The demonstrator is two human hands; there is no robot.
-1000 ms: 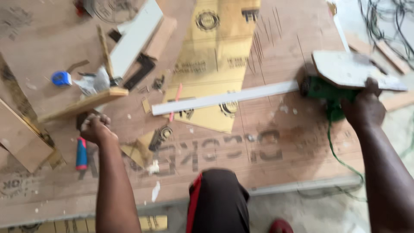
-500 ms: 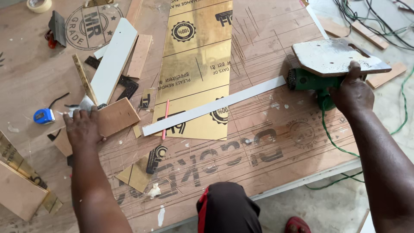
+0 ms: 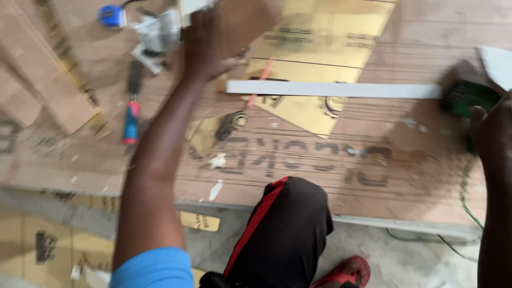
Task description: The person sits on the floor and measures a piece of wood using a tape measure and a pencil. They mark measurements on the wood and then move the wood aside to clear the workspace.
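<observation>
The left hand [image 3: 205, 45] gripped a brown wooden offcut [image 3: 242, 21] near the far edge of the plywood sheet [image 3: 298, 160], fingers curled around its near side. The white strip [image 3: 333, 89] lay just beside that hand, toward the right, its long axis running left to right across the sheet. Its right end met the green saw [image 3: 469, 98], where the right hand [image 3: 493, 133] rested on the tool; whether those fingers were closed could not be told. The left hand was nearer the strip's free end.
</observation>
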